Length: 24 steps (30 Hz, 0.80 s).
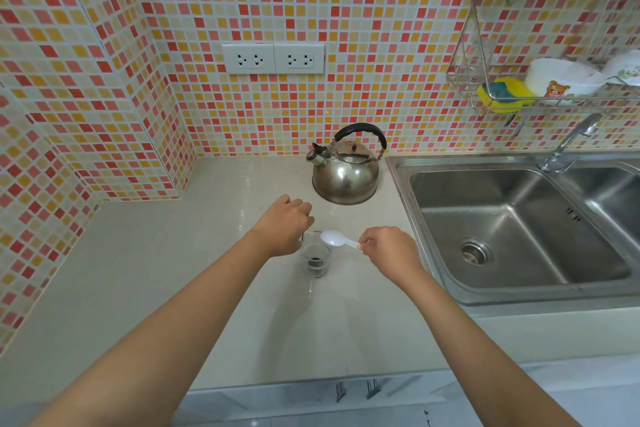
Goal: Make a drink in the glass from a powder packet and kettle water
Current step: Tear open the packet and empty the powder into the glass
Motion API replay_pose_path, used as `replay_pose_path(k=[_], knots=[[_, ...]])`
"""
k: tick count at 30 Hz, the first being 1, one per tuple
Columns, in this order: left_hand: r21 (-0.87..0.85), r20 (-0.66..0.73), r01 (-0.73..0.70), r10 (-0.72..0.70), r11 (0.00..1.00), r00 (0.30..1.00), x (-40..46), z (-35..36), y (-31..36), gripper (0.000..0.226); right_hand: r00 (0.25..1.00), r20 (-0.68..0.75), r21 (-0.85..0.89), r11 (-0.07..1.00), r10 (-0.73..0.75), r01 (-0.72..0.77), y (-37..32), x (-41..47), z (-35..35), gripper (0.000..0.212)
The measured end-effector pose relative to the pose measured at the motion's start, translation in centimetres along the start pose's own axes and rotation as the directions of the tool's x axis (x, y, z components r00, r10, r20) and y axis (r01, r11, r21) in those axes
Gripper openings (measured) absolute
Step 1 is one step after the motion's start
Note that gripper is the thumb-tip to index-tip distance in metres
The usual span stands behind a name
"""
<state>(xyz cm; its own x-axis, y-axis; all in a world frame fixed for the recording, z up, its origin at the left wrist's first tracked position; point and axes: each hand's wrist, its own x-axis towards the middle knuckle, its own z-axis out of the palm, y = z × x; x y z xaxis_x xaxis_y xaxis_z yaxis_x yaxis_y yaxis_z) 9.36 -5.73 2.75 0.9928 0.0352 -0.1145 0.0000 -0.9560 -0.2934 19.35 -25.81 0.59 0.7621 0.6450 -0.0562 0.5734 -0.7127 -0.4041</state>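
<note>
The right hand point(389, 250) pinches a white plastic spoon point(337, 240) above the glass point(316, 258), dark powder inside, kettle point(344, 168) at twelve o'clock. The left hand point(284, 227), fingers curled at the rim, should steady it; stir gently.

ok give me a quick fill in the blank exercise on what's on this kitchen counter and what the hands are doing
1. The right hand pinches the handle of a white plastic ____ above the clear drinking glass.
2. The left hand holds the glass by its ____.
3. The shiny steel kettle with a black handle stands on the counter to the ____ of the stainless steel sink.
4. The dark powder lies at the ____ of the glass.

Missing words: spoon; rim; left; bottom
</note>
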Motion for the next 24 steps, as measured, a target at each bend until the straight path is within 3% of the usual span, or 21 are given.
replay_pose_path(k=[2, 4, 6, 9, 11, 18, 24], knots=[[-0.008, -0.009, 0.006, -0.006, 1.000, 1.000, 0.0, -0.3, -0.1, 0.037, 0.976, 0.046, 0.268, 0.939, 0.211, -0.216, 0.6, 0.1, 0.2, 0.012], [-0.024, -0.019, 0.015, -0.015, 1.000, 1.000, 0.0, -0.4, -0.1, 0.038, 0.908, 0.153, 0.519, 0.750, 0.390, -0.409, 1.1, 0.4, 0.9, 0.012], [-0.035, -0.026, 0.020, -0.020, 0.999, 0.999, 0.0, -0.6, -0.1, 0.037, 0.828, 0.246, 0.633, 0.563, 0.505, -0.531, 1.8, 0.8, 2.1, 0.018], [-0.044, -0.030, 0.020, -0.022, 0.999, 0.999, 0.1, -0.5, 0.0, 0.039, 0.757, 0.304, 0.678, 0.427, 0.579, -0.599, 2.6, 1.1, 4.3, 0.028], [-0.044, -0.026, 0.019, -0.020, 0.999, 0.999, 0.0, -0.4, 0.1, 0.038, 0.727, 0.320, 0.666, 0.402, 0.607, -0.629, 2.8, 1.1, 5.4, 0.028], [-0.054, -0.013, 0.023, -0.023, 0.998, 1.000, -0.5, 0.2, -0.3, 0.037, 0.690, 0.319, 0.549, 0.467, 0.650, -0.693, 3.7, 1.0, 7.4, 0.025], [-0.064, -0.018, 0.019, -0.021, 0.998, 1.000, -0.8, 0.7, -0.3, 0.037, 0.699, 0.307, 0.498, 0.517, 0.646, -0.696, 3.9, 1.2, 7.7, 0.026]])
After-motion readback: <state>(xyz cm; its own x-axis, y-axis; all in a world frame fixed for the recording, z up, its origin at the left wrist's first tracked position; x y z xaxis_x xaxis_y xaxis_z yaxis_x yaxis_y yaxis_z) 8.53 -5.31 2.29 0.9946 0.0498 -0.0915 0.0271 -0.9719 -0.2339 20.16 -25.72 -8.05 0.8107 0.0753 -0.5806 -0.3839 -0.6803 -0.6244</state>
